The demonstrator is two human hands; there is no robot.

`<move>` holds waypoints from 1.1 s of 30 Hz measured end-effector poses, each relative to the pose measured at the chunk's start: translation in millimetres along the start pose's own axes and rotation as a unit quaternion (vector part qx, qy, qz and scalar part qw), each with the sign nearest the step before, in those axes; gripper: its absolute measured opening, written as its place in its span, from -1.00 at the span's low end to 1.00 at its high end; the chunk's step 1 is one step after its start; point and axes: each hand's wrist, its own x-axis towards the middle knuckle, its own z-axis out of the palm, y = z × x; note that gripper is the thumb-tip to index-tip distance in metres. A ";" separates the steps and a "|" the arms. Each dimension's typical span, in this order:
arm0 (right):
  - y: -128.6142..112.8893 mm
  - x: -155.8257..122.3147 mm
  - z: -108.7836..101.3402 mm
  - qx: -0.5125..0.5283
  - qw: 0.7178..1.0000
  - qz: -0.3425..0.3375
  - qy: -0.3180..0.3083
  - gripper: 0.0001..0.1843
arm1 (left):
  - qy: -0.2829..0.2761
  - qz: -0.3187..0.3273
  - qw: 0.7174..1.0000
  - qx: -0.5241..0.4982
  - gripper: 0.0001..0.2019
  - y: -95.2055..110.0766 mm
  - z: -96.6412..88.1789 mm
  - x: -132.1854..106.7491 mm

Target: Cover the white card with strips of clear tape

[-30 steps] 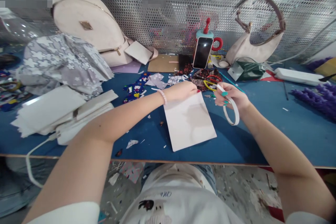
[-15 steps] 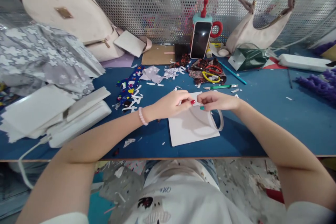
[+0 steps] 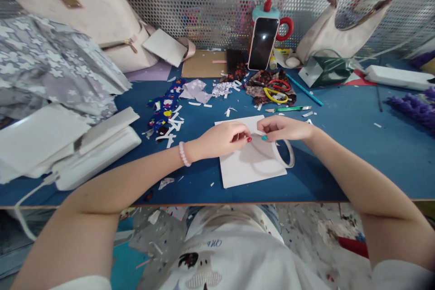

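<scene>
A white card (image 3: 249,167) lies flat on the blue table (image 3: 356,158) in front of me. Both hands hover over its upper half, fingertips nearly touching. My right hand (image 3: 283,128) is closed on a white tape roll (image 3: 285,154), which hangs below it over the card's right edge. My left hand (image 3: 222,138), with red nails and a pink bead bracelet, pinches something small between thumb and finger, probably the tape's free end, though I cannot make it out.
A phone (image 3: 262,43) stands on a holder at the back. Scissors and fabric scraps (image 3: 273,90), a green craft knife (image 3: 288,109), paper snippets (image 3: 170,120), white boxes (image 3: 68,145), grey star fabric (image 3: 50,72) and two bags surround the work spot.
My right hand came down and left with the tape roll to meet my left hand over the card. The left hand shifted from the card's top edge into a pinch. The view tilted slightly.
</scene>
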 end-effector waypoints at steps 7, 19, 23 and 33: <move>-1.4 1.4 3.3 -0.005 1.000 0.003 -0.007 -0.78 | -0.013 0.012 1.000 0.025 -0.86 0.9 5.3 -1.9; 3.2 2.5 0.9 0.000 1.000 0.011 -0.015 -0.83 | -0.024 0.099 0.975 0.195 -0.82 25.4 33.7 -20.1; 5.8 2.7 0.1 0.002 1.000 0.017 -0.017 -0.81 | -0.023 0.204 0.960 0.190 -0.48 48.9 44.1 -34.5; -1.3 2.5 4.5 -0.019 1.000 0.007 -0.016 -0.82 | 0.088 0.006 0.991 0.097 -0.86 6.9 13.0 -8.9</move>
